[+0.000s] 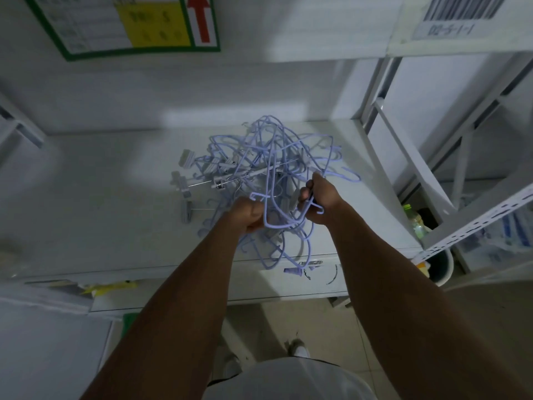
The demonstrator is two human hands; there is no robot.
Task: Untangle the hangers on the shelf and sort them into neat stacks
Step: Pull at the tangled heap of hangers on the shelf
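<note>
A tangled heap of pale blue wire hangers (277,157) lies on the white shelf (101,197), right of its middle. Several clip hangers with grey clips (202,174) stick out of the heap's left side. My left hand (248,213) grips hanger wire at the heap's near edge, its fingers curled tight. Just to the right, my right hand (317,199) holds another blue hanger, wire running through its fist. Some hangers hang over the shelf's front edge (288,255).
A white metal rack upright (473,226) stands to the right of the shelf. A bin (441,267) with a green-capped bottle (415,217) sits below on the right. A green-framed sign (129,24) hangs on the back wall. Tiled floor lies below.
</note>
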